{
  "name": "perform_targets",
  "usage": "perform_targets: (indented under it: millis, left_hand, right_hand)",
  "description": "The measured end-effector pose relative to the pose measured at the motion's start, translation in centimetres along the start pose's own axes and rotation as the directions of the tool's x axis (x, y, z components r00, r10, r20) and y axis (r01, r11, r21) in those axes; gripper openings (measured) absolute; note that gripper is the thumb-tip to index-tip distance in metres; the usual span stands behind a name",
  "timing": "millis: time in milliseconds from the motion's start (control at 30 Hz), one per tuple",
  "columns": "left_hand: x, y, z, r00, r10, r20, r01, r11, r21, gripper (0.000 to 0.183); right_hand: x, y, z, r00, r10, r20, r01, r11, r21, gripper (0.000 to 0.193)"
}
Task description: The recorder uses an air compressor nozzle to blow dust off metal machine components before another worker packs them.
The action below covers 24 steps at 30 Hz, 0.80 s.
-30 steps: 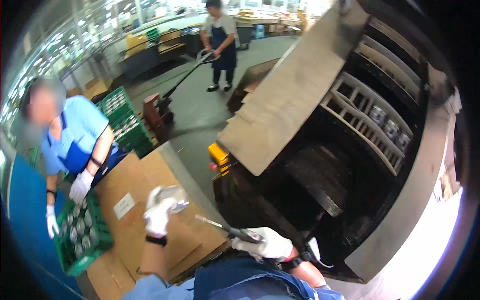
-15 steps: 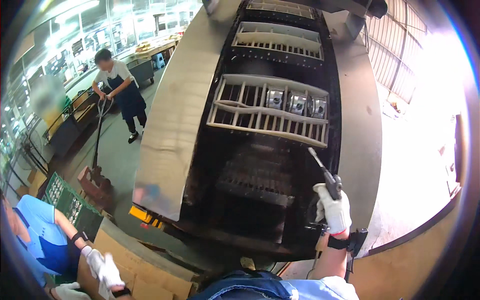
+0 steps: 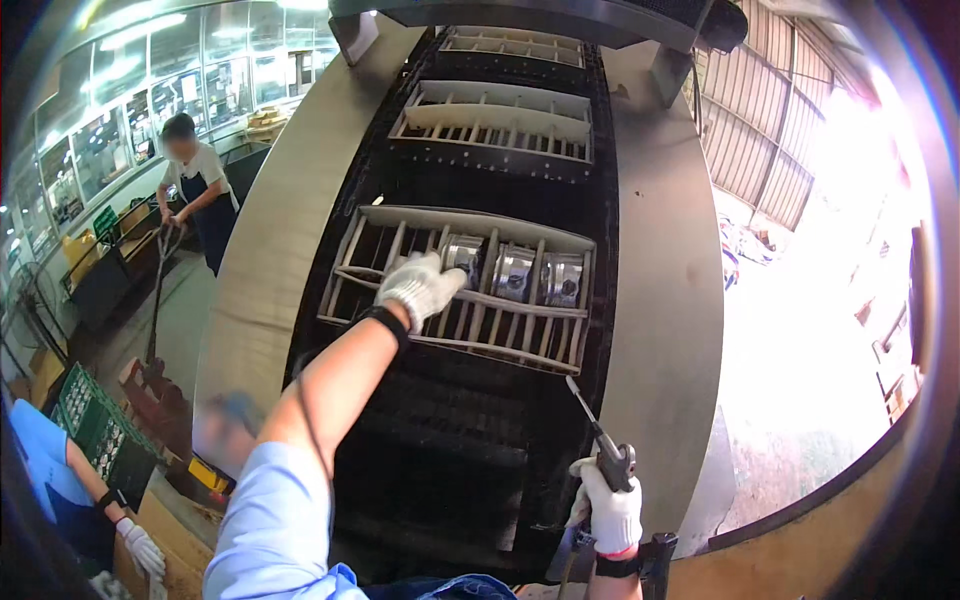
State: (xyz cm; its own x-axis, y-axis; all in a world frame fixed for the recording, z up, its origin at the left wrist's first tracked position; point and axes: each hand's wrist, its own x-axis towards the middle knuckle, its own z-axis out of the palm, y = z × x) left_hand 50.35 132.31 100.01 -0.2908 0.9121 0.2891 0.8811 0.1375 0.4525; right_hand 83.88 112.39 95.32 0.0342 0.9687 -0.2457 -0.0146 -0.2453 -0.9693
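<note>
My left hand (image 3: 422, 288), in a white knit glove, is over the near metal rack (image 3: 520, 350) with its fingers apart. Its fingertips overlap the lower left of the leftmost piston (image 3: 464, 255); whether they touch it I cannot tell. Two more shiny pistons, a middle piston (image 3: 513, 270) and a right piston (image 3: 562, 278), stand in neighbouring slots of that rack. Closed around the grip of an air blow gun (image 3: 613, 462) is my gloved right hand (image 3: 612, 510). The gun's long nozzle points up and left, toward the rack's lower right corner.
Further racks (image 3: 495, 122) sit on the black conveyor belt (image 3: 440, 420), between pale metal side panels (image 3: 665, 300). A dark machine housing (image 3: 540, 20) spans the far end. At left are a co-worker (image 3: 45, 480), a green crate (image 3: 95, 425) and another person (image 3: 200, 190) with a pallet jack (image 3: 160, 290).
My left arm has come into view and reached over the rack to the leftmost piston. The view has shifted, while my right hand still grips the blow gun.
</note>
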Motion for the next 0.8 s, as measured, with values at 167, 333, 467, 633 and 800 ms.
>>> perform_targets:
  millis: [167,333,467,633,800]
  left_hand:
    - [2.4,-0.9,3.5,0.889,0.433,-0.146,-0.395,0.889,0.231,0.029]
    - [-0.9,-3.3,3.6,0.979,-0.078,-0.187,-0.144,0.382,-0.913,0.027]
    - [-9.5,-5.0,1.9,0.999,0.020,0.038,0.041,-0.252,-0.967,0.067]
    - [-18.2,-6.1,-1.1,0.990,-0.125,0.065,0.045,-0.155,-0.987,0.048]
    - [-24.1,-7.9,-5.3,0.963,-0.261,0.073,0.043,-0.118,-0.992,0.041]
  right_hand:
    - [0.5,-0.3,-0.1,1.000,0.000,-0.015,0.000,1.000,0.012,0.014]
    - [0.8,-0.5,-0.5,0.998,-0.050,0.028,0.049,0.998,0.051,0.014]
    - [-1.8,-1.9,1.7,0.969,-0.027,0.245,0.027,1.000,0.006,0.012]
    - [-4.0,-1.9,9.5,0.865,0.082,0.495,0.037,0.973,-0.226,0.019]
    - [-5.6,0.7,12.7,0.791,0.108,0.602,0.031,0.976,-0.217,0.018]
